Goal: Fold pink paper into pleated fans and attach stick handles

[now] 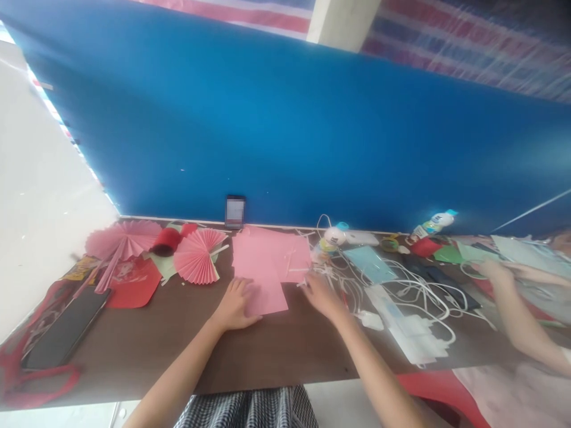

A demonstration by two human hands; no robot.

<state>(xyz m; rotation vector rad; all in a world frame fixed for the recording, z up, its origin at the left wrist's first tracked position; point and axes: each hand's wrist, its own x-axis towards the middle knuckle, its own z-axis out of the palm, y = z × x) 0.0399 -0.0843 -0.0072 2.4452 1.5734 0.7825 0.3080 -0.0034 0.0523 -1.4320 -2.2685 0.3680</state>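
Note:
Several sheets of pink paper overlap on the dark table in front of me. The nearest pink sheet lies askew over the others. My left hand rests on its left edge, fingers out flat and the thumb toward me. My right hand is to the right of the sheets, its fingers bent together by a small white piece; what lies between the fingertips is too blurred to name. Pleated pink paper fans stand left of the sheets.
A phone leans against the blue panel. White cables, a power strip and a bottle are on the right, where a co-worker's hand works. Red scissors and a dark phone lie left.

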